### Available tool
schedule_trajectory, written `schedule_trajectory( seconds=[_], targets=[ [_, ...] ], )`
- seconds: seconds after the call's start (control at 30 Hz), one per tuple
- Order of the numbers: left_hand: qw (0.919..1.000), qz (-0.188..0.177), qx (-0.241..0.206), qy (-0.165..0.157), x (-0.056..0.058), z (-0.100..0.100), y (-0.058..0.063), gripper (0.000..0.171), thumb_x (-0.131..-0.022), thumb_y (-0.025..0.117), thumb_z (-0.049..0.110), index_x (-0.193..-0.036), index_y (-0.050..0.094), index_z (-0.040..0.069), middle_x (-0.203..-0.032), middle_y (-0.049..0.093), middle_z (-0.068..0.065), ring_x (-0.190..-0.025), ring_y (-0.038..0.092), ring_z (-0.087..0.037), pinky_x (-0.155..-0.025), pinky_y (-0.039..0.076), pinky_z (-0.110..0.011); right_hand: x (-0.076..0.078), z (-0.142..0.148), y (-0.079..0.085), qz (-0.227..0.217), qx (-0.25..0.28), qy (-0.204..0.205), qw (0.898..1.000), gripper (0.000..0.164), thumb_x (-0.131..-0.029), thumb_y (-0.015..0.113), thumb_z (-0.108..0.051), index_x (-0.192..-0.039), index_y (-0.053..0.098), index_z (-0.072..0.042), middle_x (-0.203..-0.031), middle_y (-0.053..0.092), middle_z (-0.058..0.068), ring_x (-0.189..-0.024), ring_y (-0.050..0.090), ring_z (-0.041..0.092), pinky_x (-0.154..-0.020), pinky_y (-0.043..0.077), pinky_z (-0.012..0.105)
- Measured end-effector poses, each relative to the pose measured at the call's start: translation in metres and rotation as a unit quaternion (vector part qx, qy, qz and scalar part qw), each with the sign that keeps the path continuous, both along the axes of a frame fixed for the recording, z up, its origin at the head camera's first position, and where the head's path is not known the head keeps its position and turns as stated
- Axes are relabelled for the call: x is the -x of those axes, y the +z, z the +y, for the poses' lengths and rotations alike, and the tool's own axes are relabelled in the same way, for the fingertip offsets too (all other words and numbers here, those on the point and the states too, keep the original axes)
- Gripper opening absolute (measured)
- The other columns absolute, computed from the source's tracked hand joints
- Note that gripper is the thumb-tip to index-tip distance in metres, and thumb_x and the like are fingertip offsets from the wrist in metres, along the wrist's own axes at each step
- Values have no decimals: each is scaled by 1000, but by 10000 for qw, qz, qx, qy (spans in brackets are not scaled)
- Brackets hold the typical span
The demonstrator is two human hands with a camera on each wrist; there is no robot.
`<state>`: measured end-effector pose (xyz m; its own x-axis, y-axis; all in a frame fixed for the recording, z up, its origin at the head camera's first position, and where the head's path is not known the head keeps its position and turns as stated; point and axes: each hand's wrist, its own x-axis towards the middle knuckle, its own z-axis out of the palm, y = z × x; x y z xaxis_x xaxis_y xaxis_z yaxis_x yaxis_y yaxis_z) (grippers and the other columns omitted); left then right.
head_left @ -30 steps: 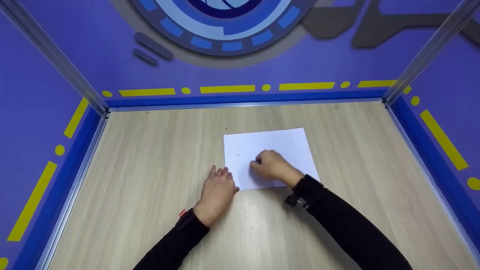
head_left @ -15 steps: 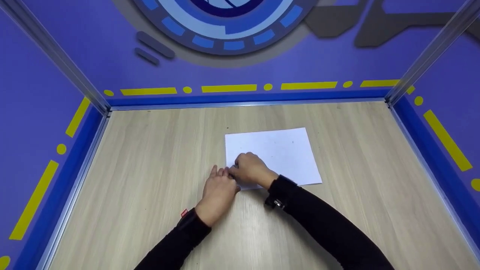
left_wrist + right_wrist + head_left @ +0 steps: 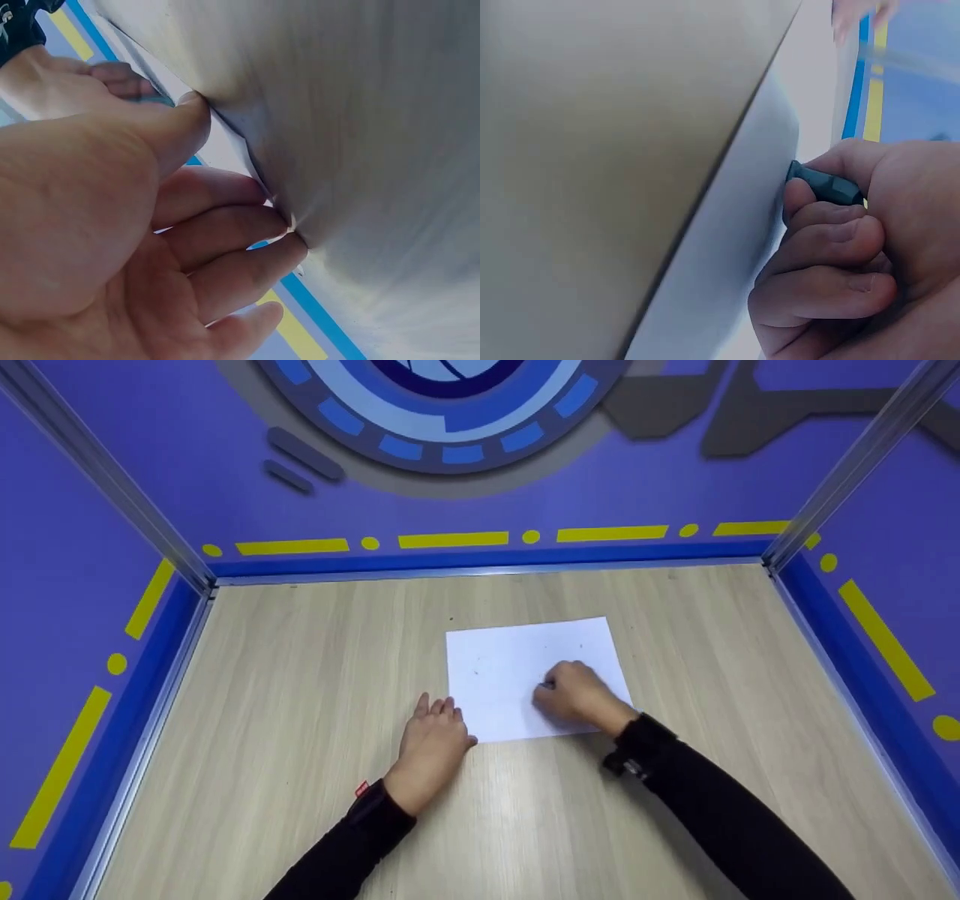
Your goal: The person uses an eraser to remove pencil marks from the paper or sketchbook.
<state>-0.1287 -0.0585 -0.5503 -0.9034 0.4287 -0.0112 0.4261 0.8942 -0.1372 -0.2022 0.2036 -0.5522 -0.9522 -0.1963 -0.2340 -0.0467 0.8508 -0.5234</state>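
Note:
A sheet of white paper (image 3: 510, 652) lies on the wooden table, small dark crumbs (image 3: 475, 672) scattered on it. At its lower left corner, my left hand (image 3: 433, 746) rests with fingers nearly straight, thumb and fingertips at the paper's edge; the left wrist view shows the fingers (image 3: 232, 225) spread along that edge. My right hand (image 3: 576, 694) is over the right half of the sheet, fingers curled. In the right wrist view, thumb and fingers pinch a small dark green eraser (image 3: 825, 186) against the paper; most of it is hidden in the hand.
Blue-purple panels (image 3: 450, 521) with yellow marks enclose the table (image 3: 322, 660) at the back and both sides, with metal strips along the edges. Both wrists wear dark bands over black sleeves (image 3: 742, 810).
My right hand slid left across the paper up to the left hand, then back right, beyond where it was a second ago. My left hand has stayed at the corner.

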Motion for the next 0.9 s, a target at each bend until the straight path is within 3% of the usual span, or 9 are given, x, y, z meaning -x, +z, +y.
schedule_trajectory(
  seconds=[0.07, 0.2, 0.4, 0.67, 0.8, 0.9],
  targets=[
    [10000, -15, 14, 5, -1, 0, 0, 64, -100, 73, 55, -133, 78, 0, -139, 77, -16, -131, 74, -31, -126, 49, -51, -1, 19, 0, -42, -3, -100, 9999, 42, -94, 64, -22, -59, 39, -19, -63, 32, -6, -60, 34, 17, -58, 30, 32],
    [10000, -33, -64, 38, -2, 0, -1, 65, -100, 74, 55, -134, 77, -1, -140, 77, -18, -133, 73, -32, -126, 49, -51, -4, 43, 1, -88, -28, -241, 9997, 44, -93, 64, -23, -58, 37, -20, -61, 29, -7, -59, 32, 16, -59, 28, 32],
    [9999, -36, -79, 65, -3, 2, -4, 65, -101, 73, 53, -136, 76, -2, -143, 76, -19, -135, 72, -33, -126, 49, -50, -8, 50, 5, -117, -131, -177, 9997, 42, -96, 63, -25, -61, 39, -19, -64, 33, -5, -62, 37, 17, -60, 30, 32],
    [9998, 199, -30, -43, -2, 3, -6, 63, -98, 76, 53, -132, 78, -1, -139, 78, -18, -130, 75, -32, -124, 51, -49, -3, 37, 8, -450, -193, -109, 9987, 45, -99, 60, -26, -61, 37, -19, -65, 31, -5, -61, 34, 17, -61, 31, 33],
    [9992, 383, 46, -80, -3, 2, -4, 63, -97, 77, 54, -130, 79, 0, -137, 79, -17, -127, 76, -31, -122, 53, -48, 2, 10, 5, -374, 88, 185, 9991, 45, -98, 59, -28, -59, 39, -22, -62, 33, -7, -59, 37, 16, -61, 34, 34],
    [9997, 239, 38, -55, -3, 2, -3, 65, -98, 75, 54, -133, 77, 0, -140, 77, -17, -131, 75, -31, -124, 51, -48, 4, -18, 2, -291, 232, 422, 9984, 42, -99, 61, -28, -60, 48, -20, -63, 43, -5, -61, 44, 17, -62, 38, 35]
  ],
)
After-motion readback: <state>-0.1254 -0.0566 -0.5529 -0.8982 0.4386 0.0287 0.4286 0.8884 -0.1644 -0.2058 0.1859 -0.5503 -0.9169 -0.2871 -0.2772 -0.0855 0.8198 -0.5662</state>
